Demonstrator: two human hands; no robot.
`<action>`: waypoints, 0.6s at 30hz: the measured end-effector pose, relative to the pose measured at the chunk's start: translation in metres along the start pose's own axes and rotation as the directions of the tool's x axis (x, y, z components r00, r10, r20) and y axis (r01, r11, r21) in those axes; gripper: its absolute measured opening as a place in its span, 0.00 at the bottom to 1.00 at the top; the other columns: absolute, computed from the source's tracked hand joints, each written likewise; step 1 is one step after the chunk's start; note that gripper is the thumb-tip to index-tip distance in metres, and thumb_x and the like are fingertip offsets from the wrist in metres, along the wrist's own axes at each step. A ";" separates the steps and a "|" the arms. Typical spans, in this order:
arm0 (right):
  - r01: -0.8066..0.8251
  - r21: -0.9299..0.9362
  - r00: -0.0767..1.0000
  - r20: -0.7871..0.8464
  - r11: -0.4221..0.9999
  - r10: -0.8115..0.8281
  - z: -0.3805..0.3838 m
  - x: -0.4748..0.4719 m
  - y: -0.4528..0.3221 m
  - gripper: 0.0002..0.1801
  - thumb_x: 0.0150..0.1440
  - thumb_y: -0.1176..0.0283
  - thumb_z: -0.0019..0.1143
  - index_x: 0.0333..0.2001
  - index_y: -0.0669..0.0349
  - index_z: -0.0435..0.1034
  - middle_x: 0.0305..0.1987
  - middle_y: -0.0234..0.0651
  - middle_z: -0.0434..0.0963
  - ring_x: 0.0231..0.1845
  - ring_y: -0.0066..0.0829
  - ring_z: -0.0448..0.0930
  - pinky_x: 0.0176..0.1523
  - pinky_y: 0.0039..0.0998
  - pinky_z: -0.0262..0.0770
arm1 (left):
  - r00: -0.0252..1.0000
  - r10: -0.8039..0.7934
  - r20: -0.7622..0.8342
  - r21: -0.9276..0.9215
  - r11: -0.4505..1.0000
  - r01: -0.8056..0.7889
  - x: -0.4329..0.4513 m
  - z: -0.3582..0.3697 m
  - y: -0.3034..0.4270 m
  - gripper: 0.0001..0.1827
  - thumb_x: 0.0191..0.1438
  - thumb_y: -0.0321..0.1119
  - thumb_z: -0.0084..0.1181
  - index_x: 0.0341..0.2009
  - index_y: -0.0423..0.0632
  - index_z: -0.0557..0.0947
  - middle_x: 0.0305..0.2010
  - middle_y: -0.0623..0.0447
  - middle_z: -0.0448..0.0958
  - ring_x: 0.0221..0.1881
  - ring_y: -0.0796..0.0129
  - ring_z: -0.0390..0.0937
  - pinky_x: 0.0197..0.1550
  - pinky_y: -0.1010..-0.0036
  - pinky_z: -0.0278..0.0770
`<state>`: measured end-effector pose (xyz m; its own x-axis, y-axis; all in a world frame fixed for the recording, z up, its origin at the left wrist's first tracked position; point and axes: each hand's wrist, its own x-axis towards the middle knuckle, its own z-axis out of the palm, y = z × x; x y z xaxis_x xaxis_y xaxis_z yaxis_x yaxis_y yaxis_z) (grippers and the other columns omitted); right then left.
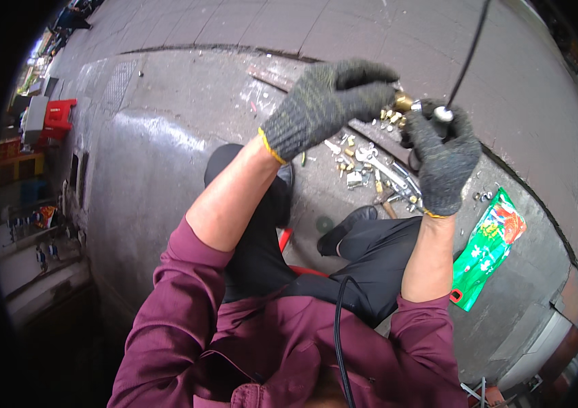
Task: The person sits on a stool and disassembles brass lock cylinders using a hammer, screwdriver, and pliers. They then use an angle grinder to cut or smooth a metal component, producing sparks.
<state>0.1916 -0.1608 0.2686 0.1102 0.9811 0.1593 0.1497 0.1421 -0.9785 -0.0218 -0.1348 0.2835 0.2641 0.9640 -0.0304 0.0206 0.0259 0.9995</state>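
Dark knit gloves with yellow cuffs cover both of my hands. My left hand (337, 104) pinches a brass fitting (403, 101) between thumb and fingers at the upper right. Close beside it, my right hand (441, 148) is closed around a silver metal part (443, 114), from whose end a thin dark cable or rod (470, 53) rises. The fitting meets a small shiny piece by my right fingers; whether they are joined I cannot tell. Below the hands, a combination wrench (383, 168) lies on the ground among small brass and steel parts (347, 162).
A flat rusty metal bar (380, 140) lies under my hands. To the right is a green printed bag or sheet (487, 255), with several small metal nuts (482, 196) above it. Red plastic stools (58, 118) stand at the far left. A hammer-like wooden handle (388, 209) lies near my shoe.
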 end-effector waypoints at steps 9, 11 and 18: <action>-0.308 -0.166 0.947 -0.152 0.937 0.285 -0.022 0.025 0.026 0.13 0.59 0.71 0.68 0.45 0.68 0.79 0.27 0.35 0.82 0.25 0.22 0.80 0.28 0.24 0.74 | 0.717 -0.335 -0.611 0.273 0.762 0.588 0.034 -0.100 -0.247 0.21 0.59 0.44 0.62 0.52 0.43 0.86 0.49 0.39 0.85 0.46 0.50 0.86 0.50 0.61 0.83; -0.409 -0.194 0.911 -0.149 0.892 0.386 -0.025 0.027 0.032 0.14 0.59 0.72 0.68 0.47 0.69 0.78 0.28 0.37 0.82 0.24 0.23 0.80 0.28 0.24 0.74 | 0.715 -0.364 -0.597 0.453 0.583 0.675 0.014 -0.081 -0.322 0.21 0.56 0.47 0.61 0.46 0.44 0.87 0.48 0.37 0.85 0.48 0.45 0.85 0.53 0.55 0.81; -0.518 -0.103 0.849 -0.185 0.849 0.495 -0.024 0.037 0.059 0.14 0.55 0.76 0.69 0.44 0.70 0.76 0.27 0.37 0.80 0.23 0.24 0.79 0.29 0.25 0.76 | 0.643 -0.703 -0.304 0.854 0.097 0.510 -0.010 -0.051 -0.456 0.23 0.57 0.50 0.59 0.45 0.45 0.89 0.48 0.37 0.86 0.49 0.42 0.85 0.50 0.52 0.82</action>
<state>0.2286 -0.1190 0.2201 0.3490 0.8789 -0.3251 0.1714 -0.4009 -0.8999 -0.0827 -0.1428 -0.1708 -0.1382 0.6820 -0.7182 0.9608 0.2684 0.0699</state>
